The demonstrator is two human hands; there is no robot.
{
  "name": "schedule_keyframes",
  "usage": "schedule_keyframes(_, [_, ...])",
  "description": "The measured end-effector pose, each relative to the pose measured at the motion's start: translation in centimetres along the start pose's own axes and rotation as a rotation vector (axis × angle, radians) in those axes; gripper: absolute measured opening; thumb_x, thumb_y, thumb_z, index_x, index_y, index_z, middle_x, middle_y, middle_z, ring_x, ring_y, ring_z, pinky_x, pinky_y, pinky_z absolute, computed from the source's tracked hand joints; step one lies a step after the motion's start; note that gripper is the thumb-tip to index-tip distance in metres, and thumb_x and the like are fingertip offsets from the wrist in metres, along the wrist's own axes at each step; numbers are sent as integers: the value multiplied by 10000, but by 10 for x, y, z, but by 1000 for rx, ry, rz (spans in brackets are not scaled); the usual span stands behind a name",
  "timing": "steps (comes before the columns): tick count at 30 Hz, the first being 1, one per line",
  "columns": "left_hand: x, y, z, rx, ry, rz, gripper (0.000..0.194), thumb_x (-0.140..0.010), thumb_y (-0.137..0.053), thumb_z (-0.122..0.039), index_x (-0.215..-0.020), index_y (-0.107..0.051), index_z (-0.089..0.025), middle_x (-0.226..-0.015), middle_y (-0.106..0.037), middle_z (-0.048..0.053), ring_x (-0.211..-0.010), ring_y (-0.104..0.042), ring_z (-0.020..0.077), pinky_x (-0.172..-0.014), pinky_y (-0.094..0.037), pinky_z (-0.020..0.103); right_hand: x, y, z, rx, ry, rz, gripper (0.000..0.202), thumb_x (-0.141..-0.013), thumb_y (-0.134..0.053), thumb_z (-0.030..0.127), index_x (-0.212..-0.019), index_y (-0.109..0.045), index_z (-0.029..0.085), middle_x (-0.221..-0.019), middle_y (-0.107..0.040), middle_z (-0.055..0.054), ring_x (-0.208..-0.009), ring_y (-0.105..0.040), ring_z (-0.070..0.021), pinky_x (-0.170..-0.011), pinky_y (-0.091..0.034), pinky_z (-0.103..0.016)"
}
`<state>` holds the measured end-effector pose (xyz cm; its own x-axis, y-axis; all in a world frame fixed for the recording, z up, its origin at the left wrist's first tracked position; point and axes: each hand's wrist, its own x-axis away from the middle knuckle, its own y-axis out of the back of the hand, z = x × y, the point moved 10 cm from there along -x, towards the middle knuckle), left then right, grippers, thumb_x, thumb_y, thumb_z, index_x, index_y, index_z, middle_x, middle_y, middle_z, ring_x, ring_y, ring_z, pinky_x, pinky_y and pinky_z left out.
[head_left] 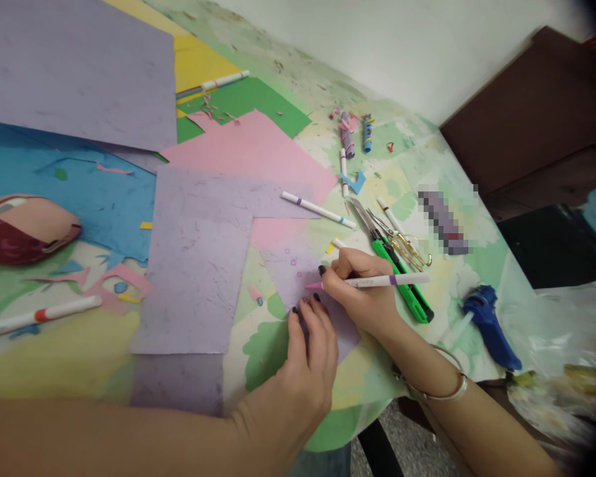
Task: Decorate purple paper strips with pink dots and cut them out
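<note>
My right hand (365, 288) is closed round a white felt-tip pen (408, 279) with a pink-purple tip end. The pen slants over a small piece of purple paper (278, 262), its point close to or touching the surface. Small pink ring marks (293, 263) show on that piece. With fingers stretched out, my left hand (310, 351) lies flat on the same paper, just below the pen's point. Part of the piece is hidden under both hands. A larger cut purple sheet (193, 265) lies to the left, overlapping a pink sheet (278, 149).
Close to my right hand lie a green utility knife (407, 285), scissors (402, 242) and a capped marker (318, 210). A blue glue gun (491, 324) rests near the right table edge. Rolled paper pieces (347, 136) stand further back. A dark red case (27, 228) is at left.
</note>
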<state>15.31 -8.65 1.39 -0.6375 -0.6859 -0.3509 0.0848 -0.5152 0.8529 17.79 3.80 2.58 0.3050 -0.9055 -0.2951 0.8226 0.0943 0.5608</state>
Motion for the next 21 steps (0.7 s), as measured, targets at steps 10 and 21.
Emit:
schedule_keyframes(10, [1,-3,-4,-6,50,7,554,-750,-427,-324,-1153,-605,11,-1165,-613,227,-1075,-563,350,-902,-459,474,1,1,-6,-58,-39,-10,364,-689,-519,43,-519,-234,194,-490,-245,76,-485,-226,-65,-452,-211,-231])
schedule_keyframes(21, [1,-3,-3,6,33,-3,549,-769,-417,-326,-1147,-601,26,-1163,-605,245,-1063,-570,347,-897,-455,482,1,1,-4,-30,-31,-7,358,-745,-558,112,-508,-302,188,-475,-311,73,-479,-272,-64,-450,-256,-218])
